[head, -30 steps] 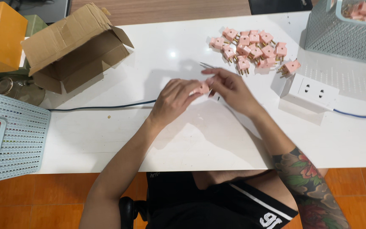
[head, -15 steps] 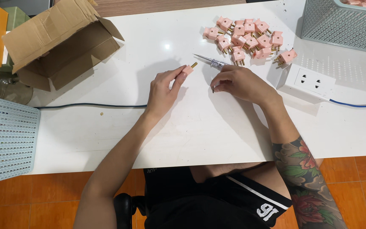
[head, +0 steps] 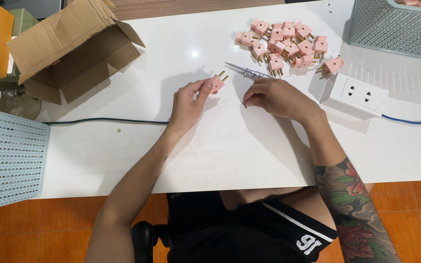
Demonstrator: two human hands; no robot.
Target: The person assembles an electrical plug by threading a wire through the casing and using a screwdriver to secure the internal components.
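Since the earlier frame, the left hand (head: 188, 100) had lifted its pink plug (head: 216, 83) clear of the fingers, so the two brass pins now showed, pointing up and to the right, toward the far side of the white table (head: 123, 146). That hand was clamped on the plug body between thumb and fingertips. The right hand (head: 276, 95) had drawn slightly away and rested just to the right of the plug, its fingers curled together around something small and dark that I could not make out. A clear-handled screwdriver (head: 247, 71) lay just beyond the right hand's knuckles, its long axis running left to right with the tip toward the left; the right hand was the nearer one to it. Farther off lay a heap of pink plugs (head: 286, 44), with a white socket block (head: 354, 92) to the right.
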